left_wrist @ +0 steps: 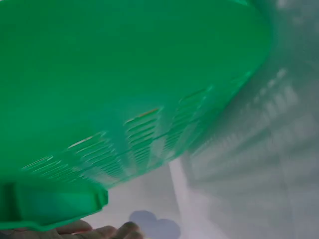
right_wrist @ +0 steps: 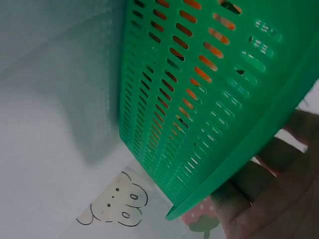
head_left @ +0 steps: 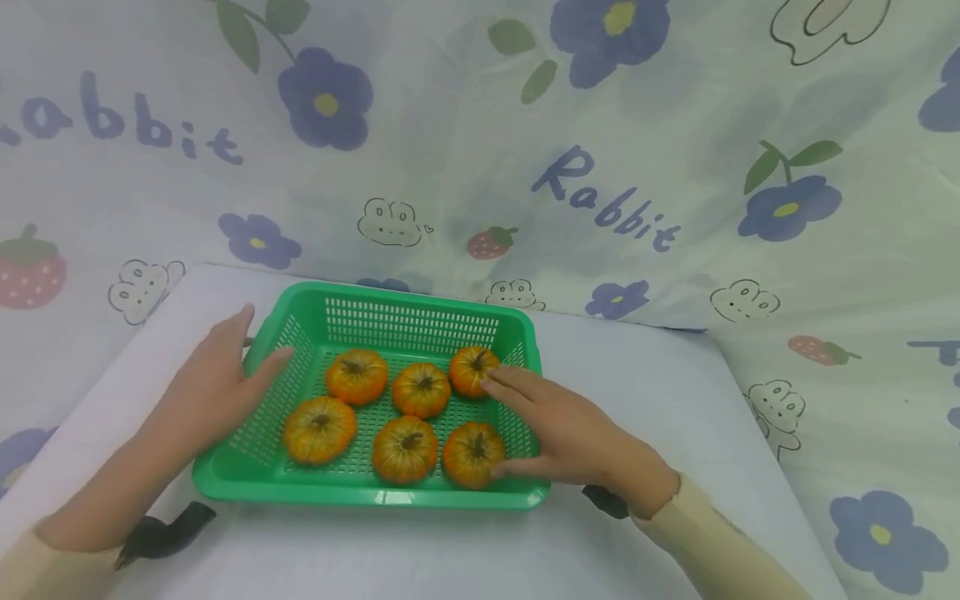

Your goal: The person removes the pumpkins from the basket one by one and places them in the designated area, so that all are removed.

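Several small orange pumpkins (head_left: 406,450) with brown stems lie apart in a green plastic basket (head_left: 375,497) with slotted walls. My left hand (head_left: 206,387) is at the basket's left rim, with its thumb over the inside and the other fingers extended along the outer side. In the left wrist view, the fingertips (left_wrist: 127,231) show past the green rim. Across the right rim reaches my right hand (head_left: 558,425), its fingers fairly straight above the right-hand pumpkins (head_left: 472,372). Whether those fingers touch the pumpkins I cannot tell. The right wrist view shows the fingers (right_wrist: 239,194) beyond the rim.
The basket stands on a white-covered table (head_left: 637,375). Behind it hangs a pale cloth (head_left: 435,167) printed with flowers, rabbits and strawberries. Dark straps (head_left: 168,533) show near both wrists.
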A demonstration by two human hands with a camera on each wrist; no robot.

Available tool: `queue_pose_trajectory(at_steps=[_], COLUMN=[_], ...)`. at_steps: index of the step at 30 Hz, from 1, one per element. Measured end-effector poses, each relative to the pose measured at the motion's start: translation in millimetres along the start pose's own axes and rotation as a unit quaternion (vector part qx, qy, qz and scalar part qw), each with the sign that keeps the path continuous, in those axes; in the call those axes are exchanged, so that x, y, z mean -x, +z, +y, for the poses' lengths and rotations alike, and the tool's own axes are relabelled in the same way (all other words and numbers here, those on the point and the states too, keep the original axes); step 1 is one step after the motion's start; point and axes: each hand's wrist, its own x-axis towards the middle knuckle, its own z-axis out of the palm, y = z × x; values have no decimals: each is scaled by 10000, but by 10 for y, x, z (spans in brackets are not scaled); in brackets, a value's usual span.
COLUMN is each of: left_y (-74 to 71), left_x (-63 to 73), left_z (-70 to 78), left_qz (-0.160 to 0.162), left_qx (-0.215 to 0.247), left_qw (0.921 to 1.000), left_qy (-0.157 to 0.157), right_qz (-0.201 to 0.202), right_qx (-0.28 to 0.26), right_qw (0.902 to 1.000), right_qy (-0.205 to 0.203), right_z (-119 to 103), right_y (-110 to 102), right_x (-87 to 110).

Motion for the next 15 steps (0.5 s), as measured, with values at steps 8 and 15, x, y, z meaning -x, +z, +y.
queue_pose_trajectory(at_steps=[8, 15], left_y=[38, 5], left_x=[-31, -8], left_z=[-47, -69], left_qz=[-316, -492], left_qx=[11, 214], left_qw=[9993, 9963], left_qy=[-222, -673], right_qz=[-770, -1442], right_qx=[-53, 265], right_qw=[9968, 9891], right_qy=[-189, 141], right_z=[-33, -118], right_y=[52, 84], right_x=[-193, -365])
